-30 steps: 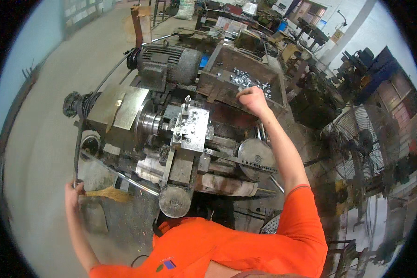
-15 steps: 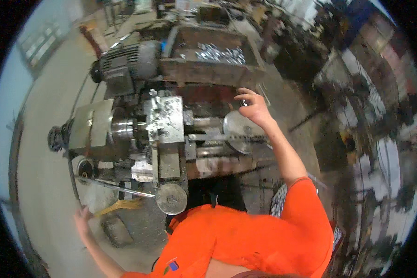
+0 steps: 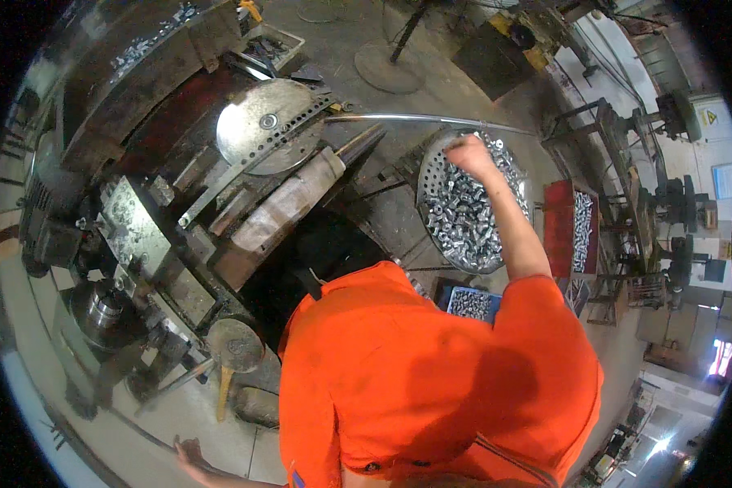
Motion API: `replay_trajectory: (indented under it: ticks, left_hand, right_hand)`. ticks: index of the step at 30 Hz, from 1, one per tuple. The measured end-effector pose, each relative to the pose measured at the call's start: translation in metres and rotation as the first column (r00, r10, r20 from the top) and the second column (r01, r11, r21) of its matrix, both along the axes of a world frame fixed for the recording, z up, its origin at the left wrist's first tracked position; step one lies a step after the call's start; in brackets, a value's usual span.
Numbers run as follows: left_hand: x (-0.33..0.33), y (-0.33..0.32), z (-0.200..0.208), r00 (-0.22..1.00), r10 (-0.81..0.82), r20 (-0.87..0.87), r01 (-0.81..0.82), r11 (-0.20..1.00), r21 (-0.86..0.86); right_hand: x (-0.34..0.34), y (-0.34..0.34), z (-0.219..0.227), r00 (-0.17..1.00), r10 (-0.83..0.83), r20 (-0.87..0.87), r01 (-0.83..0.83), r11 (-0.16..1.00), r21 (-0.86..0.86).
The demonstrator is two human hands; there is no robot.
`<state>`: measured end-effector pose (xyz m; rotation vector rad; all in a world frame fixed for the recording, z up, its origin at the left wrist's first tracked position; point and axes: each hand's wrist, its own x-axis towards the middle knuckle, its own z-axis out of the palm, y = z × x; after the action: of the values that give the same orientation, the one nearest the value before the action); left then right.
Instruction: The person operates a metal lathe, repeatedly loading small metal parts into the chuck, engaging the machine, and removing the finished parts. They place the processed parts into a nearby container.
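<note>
spill risk

my right grip [image 3: 468,154] is curled at the parts [image 3: 466,232] heaped on the tray [image 3: 433,172]; whether it holds one, i can't tell. a careless sweep could knock some over its edge. my left grip [image 3: 190,457], fingers spread beside the rod [image 3: 142,429], could bump it if i turn.

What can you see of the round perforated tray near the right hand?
The tray is a grey, metal-looking disc punched with many small round holes, which show along its bare left side. A heap of shiny metal parts covers most of the rest, reaching the near edge. It sits left of a red bin, apparently raised on a stand. The right hand, fingers curled, is over its far part; whether it touches the tray is unclear.
</note>
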<state>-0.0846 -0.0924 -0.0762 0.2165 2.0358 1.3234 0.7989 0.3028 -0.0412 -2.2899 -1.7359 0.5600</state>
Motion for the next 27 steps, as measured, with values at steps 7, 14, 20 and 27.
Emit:
replay_trajectory:
  ticks: [7,14,20,27]
  left_hand:
    - [0.025,0.009,0.025,0.988,-0.147,0.037,0.145,0.988,0.047]
    - [0.040,0.011,0.026,0.994,-0.081,-0.079,0.081,0.997,-0.011]
    - [0.057,0.024,0.028,0.979,-0.095,-0.179,0.075,0.991,-0.113]
    - [0.099,0.050,0.085,0.476,-0.763,-0.437,-0.118,0.436,-0.892]
  right_hand:
    - [-0.008,-0.046,-0.074,0.914,0.402,0.051,-0.389,0.906,-0.168]
    - [-0.009,-0.050,-0.085,0.940,0.314,0.135,-0.287,0.940,-0.186]
    - [-0.026,-0.044,-0.077,0.841,0.463,0.281,-0.326,0.847,-0.419]
    - [-0.031,-0.025,-0.042,0.863,0.480,0.159,-0.416,0.853,-0.315]
